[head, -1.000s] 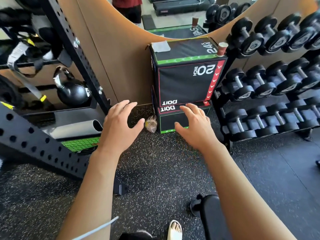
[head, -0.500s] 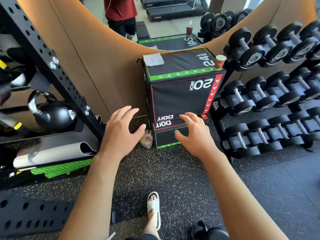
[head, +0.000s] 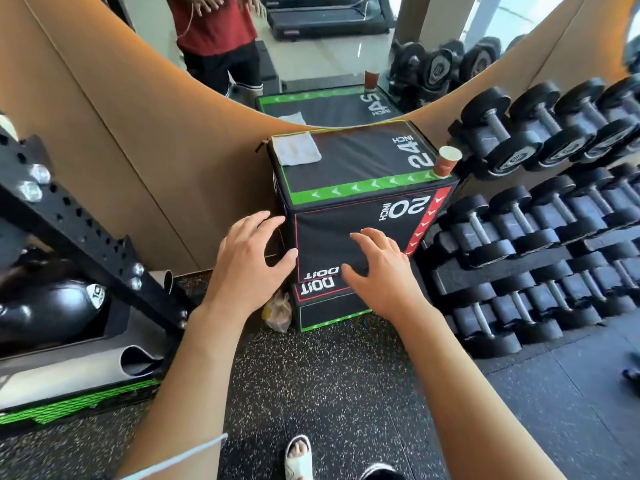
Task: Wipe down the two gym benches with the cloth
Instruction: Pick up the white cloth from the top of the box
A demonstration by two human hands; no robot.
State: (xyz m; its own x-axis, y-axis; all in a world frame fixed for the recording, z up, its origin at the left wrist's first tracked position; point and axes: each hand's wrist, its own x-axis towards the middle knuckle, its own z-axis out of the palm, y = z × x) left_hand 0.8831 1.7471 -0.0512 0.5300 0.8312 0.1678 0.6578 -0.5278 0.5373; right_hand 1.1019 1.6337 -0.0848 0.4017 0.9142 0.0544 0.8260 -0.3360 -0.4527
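Black plyo box (head: pixel 360 209) against the wall, paper cup (head: pixel 447 161) at its top right corner. White cloth (head: pixel 295 148) flat at top rear left corner, long axis front-to-back, well beyond both hands. Left hand (head: pixel 247 265) and right hand (head: pixel 381 271): fingers (head: pixel 367 237) spread, holding nothing.

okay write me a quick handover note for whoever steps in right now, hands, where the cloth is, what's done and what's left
Left hand: open, fingers spread, holding nothing, in front of the plyo box.
Right hand: open, empty, also in front of the box's front face.
Cloth: lies folded on the back left corner of the box top, untouched by either hand.
Paper cup: stands on the box's right front corner, so mind it when reaching.
Done: no wiping to be seen; the cloth is not yet picked up.
Left: take the cloth, then wipe both benches. No bench is in view here.
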